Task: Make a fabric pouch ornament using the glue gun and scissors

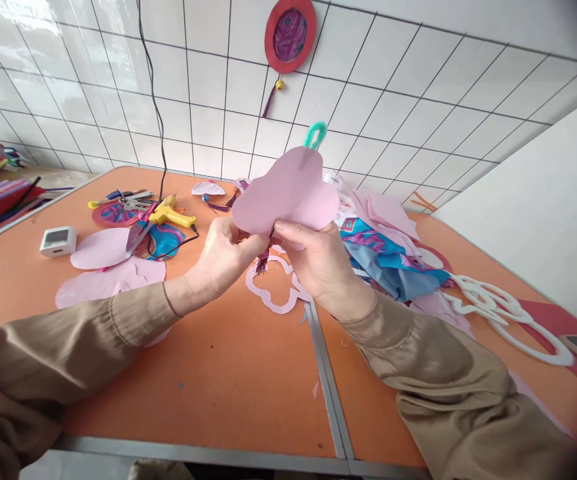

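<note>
Both hands hold up a pink cloud-shaped paper piece (288,190) above the orange table (228,373). My left hand (223,257) pinches its lower left edge, fingers closed. My right hand (318,257) grips its lower right edge, fingers closed. A teal loop (314,133) sticks out at the top of the piece and a dark purple tassel (262,261) hangs below it between my hands. Under the hands lies a pink cloud-shaped outline frame (271,293) flat on the table.
A yellow glue gun (171,213) with a black cord lies at the left, near pink cut-outs (103,267), scissors (118,198) and a small white box (58,240). Patterned fabric and pink paper (388,260) pile at the right, with white frames (508,310). A red round ornament (290,33) hangs on the tiled wall.
</note>
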`<state>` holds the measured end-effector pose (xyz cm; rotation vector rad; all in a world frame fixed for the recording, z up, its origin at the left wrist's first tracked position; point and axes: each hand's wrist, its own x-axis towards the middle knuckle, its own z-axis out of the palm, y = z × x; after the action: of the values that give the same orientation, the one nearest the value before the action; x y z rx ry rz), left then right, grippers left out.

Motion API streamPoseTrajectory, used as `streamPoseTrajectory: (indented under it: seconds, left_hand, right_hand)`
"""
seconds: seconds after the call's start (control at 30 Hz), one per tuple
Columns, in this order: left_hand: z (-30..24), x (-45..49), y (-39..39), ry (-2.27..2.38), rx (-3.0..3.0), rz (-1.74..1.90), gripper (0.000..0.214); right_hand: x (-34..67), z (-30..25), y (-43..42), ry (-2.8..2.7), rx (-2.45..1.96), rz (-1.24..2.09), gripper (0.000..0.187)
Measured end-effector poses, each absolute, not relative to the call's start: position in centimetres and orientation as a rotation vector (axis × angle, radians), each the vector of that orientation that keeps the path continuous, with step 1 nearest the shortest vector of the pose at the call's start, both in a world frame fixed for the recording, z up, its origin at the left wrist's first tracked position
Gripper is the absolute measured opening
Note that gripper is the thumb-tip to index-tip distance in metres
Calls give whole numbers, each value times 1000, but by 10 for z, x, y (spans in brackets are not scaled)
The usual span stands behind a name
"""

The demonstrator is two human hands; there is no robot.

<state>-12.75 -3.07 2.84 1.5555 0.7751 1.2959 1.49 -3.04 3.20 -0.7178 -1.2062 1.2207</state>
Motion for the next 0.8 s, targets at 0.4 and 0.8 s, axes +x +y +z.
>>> streamPoseTrajectory:
  seconds: [0.4,0.8]
  left_hand:
    - [21,-126,-26,797,1556,1347,17]
    - [21,-126,-30,794,1564,1356,10]
  right_hand:
    - [19,29,-29,-1219,-683,1284,21]
    - [13,31,-31,-1176,-716,1222,15]
